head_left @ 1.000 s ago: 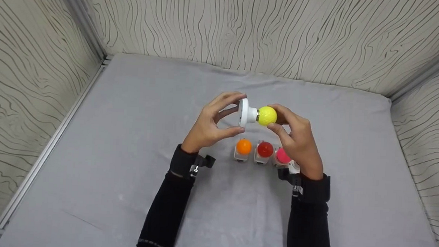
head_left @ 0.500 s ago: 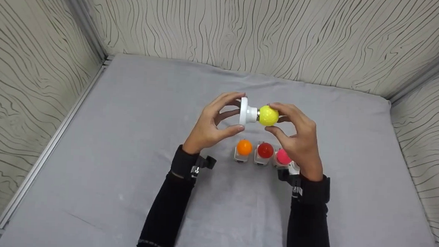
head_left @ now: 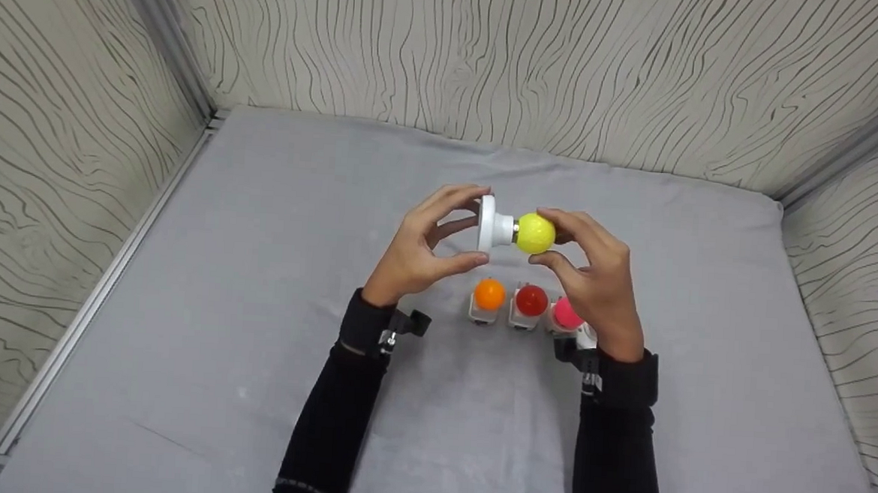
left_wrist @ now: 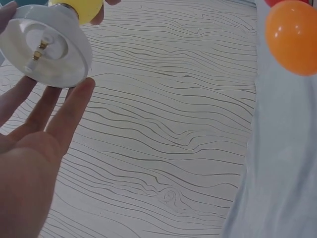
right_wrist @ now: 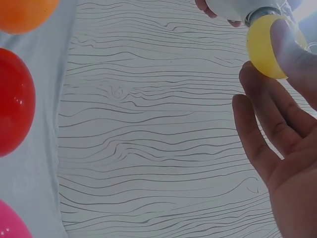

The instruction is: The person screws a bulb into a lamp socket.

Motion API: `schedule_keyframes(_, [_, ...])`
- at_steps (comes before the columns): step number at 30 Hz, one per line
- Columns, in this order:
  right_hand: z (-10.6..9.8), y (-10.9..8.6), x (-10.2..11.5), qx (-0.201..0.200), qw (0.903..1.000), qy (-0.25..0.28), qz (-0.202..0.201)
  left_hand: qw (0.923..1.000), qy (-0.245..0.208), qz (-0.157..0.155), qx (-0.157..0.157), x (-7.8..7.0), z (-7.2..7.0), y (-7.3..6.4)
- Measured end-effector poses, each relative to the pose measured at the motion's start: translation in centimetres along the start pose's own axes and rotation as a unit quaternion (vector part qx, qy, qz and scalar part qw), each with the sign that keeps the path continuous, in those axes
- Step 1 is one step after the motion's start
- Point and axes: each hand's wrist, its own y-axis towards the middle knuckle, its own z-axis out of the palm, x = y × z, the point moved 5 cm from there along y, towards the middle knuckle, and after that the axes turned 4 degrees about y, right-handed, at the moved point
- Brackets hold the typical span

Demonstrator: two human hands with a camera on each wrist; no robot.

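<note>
Above the table my left hand (head_left: 418,249) grips a white lamp holder (head_left: 487,225) by the rim of its round base, thumb below and fingers above. The left wrist view looks into the hollow back of this lamp holder (left_wrist: 47,52), where brass terminals show. My right hand (head_left: 595,270) pinches a round yellow light bulb (head_left: 536,233) between thumb and fingers. The bulb lies level, its metal cap partly inside the holder's mouth, with a metal band showing between them. In the right wrist view the thumb lies across the yellow bulb (right_wrist: 262,44).
On the grey cloth (head_left: 257,282) below the hands stand an orange bulb (head_left: 489,294), a red bulb (head_left: 531,300) and a pink bulb (head_left: 568,313) in white bases. Another white piece (head_left: 587,335) is partly hidden by the right wrist. Wood-patterned walls (head_left: 456,59) enclose the table.
The right hand's fingers have shifted their grasp around the yellow bulb, spreading and closing on it again. The left hand and lamp holder have hardly moved.
</note>
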Motion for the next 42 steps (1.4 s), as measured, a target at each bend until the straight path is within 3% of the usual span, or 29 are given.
schedule_keyframes(13, [0.2,0.0,0.0,0.021,0.9997,-0.012,0.007,0.9999,0.011,0.001,0.004,-0.1,-0.4,-0.1])
schedule_keyframes(20, [0.5,0.2,-0.1,0.028,0.9996,-0.002,0.003,0.9998,0.016,-0.014,0.003,0.0,-0.7,-0.2])
schedule_keyframes(31, [1.0,0.1,-0.3,0.022,0.9997,0.009,0.007,0.9961,0.082,-0.028,0.019,0.0,-1.5,-0.6])
schedule_keyframes(36, [0.9,0.1,-0.2,0.021,0.9997,-0.002,0.009,0.9867,0.153,-0.035,0.043,0.0,-1.6,-0.5])
schedule_keyframes(42, [1.4,0.0,-0.3,0.053,0.9981,-0.025,0.016,0.9609,0.248,-0.084,0.089,0.4,-2.1,-1.0])
